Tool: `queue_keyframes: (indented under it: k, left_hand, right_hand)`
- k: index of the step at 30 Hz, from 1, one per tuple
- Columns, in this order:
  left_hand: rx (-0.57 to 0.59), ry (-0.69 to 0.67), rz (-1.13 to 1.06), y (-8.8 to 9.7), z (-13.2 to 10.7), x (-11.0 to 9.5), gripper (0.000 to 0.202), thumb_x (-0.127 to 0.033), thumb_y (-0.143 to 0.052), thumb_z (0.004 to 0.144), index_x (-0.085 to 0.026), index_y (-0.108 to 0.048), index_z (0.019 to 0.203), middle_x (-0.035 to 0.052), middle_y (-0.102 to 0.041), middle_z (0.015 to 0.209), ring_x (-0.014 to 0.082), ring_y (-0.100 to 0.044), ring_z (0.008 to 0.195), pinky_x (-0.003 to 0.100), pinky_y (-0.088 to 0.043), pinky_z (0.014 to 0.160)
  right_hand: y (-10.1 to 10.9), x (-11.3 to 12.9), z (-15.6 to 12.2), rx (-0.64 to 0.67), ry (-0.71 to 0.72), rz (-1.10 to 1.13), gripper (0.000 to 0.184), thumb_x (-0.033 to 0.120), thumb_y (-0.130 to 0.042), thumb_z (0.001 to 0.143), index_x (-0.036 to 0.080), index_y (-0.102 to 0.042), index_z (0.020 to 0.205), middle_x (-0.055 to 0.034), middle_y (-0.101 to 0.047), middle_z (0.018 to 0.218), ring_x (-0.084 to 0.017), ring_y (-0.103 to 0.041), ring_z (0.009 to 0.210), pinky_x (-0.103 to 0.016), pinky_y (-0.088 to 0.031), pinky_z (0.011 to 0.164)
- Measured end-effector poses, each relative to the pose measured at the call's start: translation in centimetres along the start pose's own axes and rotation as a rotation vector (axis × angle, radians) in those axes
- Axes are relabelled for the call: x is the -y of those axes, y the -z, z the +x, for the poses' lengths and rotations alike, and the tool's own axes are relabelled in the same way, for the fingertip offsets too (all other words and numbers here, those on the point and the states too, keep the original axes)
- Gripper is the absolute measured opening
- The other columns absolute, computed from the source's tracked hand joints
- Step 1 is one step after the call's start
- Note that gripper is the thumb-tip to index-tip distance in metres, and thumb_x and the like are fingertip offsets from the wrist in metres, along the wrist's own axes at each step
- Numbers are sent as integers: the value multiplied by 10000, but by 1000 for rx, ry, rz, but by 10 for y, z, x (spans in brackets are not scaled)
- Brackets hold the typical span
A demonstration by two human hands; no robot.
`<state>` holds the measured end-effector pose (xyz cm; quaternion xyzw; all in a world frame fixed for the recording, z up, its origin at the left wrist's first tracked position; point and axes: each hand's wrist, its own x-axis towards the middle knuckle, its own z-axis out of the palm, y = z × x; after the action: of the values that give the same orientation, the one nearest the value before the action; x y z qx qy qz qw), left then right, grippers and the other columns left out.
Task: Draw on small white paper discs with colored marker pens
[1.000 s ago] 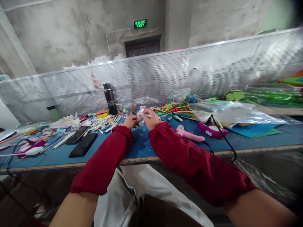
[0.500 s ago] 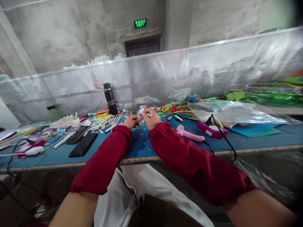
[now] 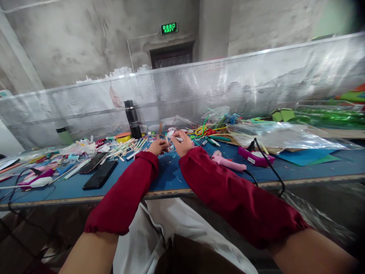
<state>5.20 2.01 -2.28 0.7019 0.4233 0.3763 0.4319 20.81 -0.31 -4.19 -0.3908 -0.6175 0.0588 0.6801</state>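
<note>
Both hands are out over the blue counter (image 3: 171,179), close together. Right hand (image 3: 182,144) has its grip pinched on a small white stick (image 3: 179,139); left hand (image 3: 157,146) curls just beside it, can't tell what it's pinching. Pink glue gun (image 3: 228,163) lies right, black flask (image 3: 132,119) far left.

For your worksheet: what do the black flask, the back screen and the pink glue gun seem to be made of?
Black flask: probably coated metal, with a dull matte sheen.
Back screen: perforated sheet metal; rows of small holes and a silvery glare.
Pink glue gun: likely moulded plastic, smooth and evenly coloured.
</note>
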Motion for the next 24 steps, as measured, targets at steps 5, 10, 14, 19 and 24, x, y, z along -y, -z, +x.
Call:
queue_keyframes:
  k: [5,10,14,19,24]
  left_hand:
    - [3,9,3,0,0,1,79,-228,-711,883,-151,-714,867,15,-721,740,102,-672,613,170,-383,508]
    - [-7,22,14,1,0,1,87,-218,-666,902,-152,-722,893,20,-726,759,105,-680,631,171,-388,503]
    - [-17,32,16,2,2,4,130,-261,-689,891,-158,-738,954,41,-758,846,117,-700,676,175,-394,521]
    - [-2,40,3,5,4,11,189,-348,-697,893,-171,-726,953,42,-758,874,128,-710,725,178,-386,542]
    - [-3,49,-36,2,3,16,236,-400,-689,894,-168,-693,940,43,-758,905,118,-682,704,182,-383,539]
  right_hand:
    - [-1,-1,0,-24,-9,-1,180,427,-587,846,258,-594,786,6,-677,739,-184,-621,709,-313,-476,677]
    - [0,-1,0,-11,9,10,162,412,-585,842,261,-596,786,6,-681,738,-191,-636,735,-313,-483,686]
    - [1,-1,0,-45,-7,-7,167,408,-571,857,263,-587,776,7,-678,727,-188,-638,738,-318,-491,719]
    - [-4,-9,1,0,-15,57,185,433,-564,863,266,-586,788,10,-675,736,-190,-640,739,-310,-513,691]
    - [-3,-6,-1,-24,-49,54,148,404,-610,810,257,-617,814,11,-683,736,-178,-625,687,-304,-496,656]
